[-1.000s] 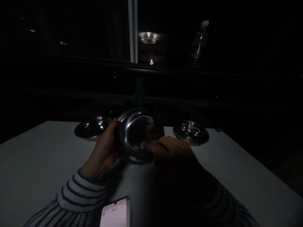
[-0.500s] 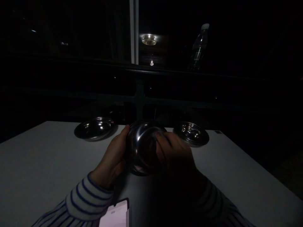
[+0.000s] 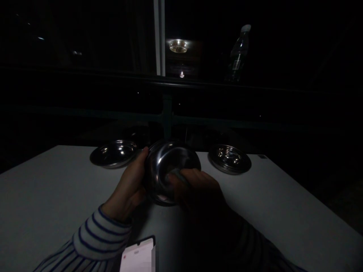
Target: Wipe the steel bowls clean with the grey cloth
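Observation:
My left hand grips the left rim of a shiny stainless steel bowl, thumb at its upper left edge. The bowl is tilted up above the table, with light streaks on its round surface. My right hand lies over its lower right part, fingers closed around a small greyish cloth pressed to the metal. Deep shadow covers most of the right hand and its sleeve.
On the white table a shallow steel dish sits at the left and a stack of steel dishes at the right. A lit phone lies near the front edge. Behind stand a dark railing and a plastic bottle.
My right hand has moved left and slightly down across the bowl with the cloth. The bowl and my left hand have shifted a little to the left.

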Demonstrator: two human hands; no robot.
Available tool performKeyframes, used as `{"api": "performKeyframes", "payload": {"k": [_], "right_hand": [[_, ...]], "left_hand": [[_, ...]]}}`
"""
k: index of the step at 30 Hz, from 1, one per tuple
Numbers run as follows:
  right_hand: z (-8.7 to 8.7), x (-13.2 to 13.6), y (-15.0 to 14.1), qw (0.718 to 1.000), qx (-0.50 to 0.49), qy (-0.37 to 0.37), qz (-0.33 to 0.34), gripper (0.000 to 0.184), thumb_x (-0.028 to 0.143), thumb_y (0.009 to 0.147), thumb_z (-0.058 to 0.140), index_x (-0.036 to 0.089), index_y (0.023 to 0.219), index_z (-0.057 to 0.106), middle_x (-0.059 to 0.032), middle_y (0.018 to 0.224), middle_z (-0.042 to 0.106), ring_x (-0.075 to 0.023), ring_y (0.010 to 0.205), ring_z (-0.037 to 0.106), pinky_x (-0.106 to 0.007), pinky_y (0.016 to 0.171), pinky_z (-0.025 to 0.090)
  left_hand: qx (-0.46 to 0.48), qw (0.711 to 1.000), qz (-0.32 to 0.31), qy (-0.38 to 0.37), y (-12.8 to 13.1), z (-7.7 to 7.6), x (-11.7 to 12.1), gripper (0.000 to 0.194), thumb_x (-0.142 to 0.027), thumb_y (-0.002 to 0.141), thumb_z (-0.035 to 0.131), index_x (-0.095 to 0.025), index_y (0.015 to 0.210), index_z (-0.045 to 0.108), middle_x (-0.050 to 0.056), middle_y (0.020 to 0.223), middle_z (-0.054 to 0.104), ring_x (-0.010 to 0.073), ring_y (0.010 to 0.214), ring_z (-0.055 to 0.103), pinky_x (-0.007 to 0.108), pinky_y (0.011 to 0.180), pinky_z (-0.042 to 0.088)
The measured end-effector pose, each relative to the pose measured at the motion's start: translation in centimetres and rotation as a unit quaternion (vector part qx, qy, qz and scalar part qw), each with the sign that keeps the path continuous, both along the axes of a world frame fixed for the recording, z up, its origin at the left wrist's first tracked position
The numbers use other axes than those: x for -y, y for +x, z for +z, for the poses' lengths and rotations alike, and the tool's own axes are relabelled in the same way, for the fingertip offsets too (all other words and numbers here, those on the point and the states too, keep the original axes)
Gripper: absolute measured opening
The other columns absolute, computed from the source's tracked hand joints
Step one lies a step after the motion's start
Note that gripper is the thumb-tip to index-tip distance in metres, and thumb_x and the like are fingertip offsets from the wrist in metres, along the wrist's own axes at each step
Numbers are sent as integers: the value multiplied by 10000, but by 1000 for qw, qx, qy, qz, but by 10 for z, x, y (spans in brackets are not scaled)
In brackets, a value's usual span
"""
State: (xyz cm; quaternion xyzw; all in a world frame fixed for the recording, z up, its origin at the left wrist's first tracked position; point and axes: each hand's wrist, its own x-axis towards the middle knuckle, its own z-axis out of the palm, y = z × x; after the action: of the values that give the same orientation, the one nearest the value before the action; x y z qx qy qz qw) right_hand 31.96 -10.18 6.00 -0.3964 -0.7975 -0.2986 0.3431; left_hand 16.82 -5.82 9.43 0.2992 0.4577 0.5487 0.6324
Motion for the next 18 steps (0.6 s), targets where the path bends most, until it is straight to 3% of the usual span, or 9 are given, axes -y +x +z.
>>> {"api": "performKeyframes", "payload": {"k": [4,8,13,18], "right_hand": [[5,0,1,995,-31,26,-90,226,187,819,453,148,980,607,-59,756,593,-154,668,476,-273,558,304],[4,1,-1,1000,-5,21,-5,229,236,828,467,155,1000,595,-43,767,594,-144,647,473,-270,563,314],[6,2,1,997,-16,9,-76,242,229,849,417,148,973,608,-60,767,593,-153,660,471,-271,549,297],[6,0,4,1000,8,1,-9,250,266,852,416,161,977,606,-47,756,590,-149,650,474,-267,556,309]], "left_hand": [[-10,999,-31,-3,1,-1,1,213,-330,764,547,-140,762,642,49,606,668,163,515,623,255,489,501],[-18,999,-28,-5,0,-3,1,224,-340,774,527,-145,749,636,45,594,664,163,495,616,257,459,493],[-20,1000,-23,-1,0,-3,0,210,-339,761,543,-153,779,637,43,598,664,176,511,624,279,489,504],[-31,1000,-5,-4,1,-3,-1,194,-328,752,556,-155,781,638,42,616,670,172,530,628,264,494,498]]}}
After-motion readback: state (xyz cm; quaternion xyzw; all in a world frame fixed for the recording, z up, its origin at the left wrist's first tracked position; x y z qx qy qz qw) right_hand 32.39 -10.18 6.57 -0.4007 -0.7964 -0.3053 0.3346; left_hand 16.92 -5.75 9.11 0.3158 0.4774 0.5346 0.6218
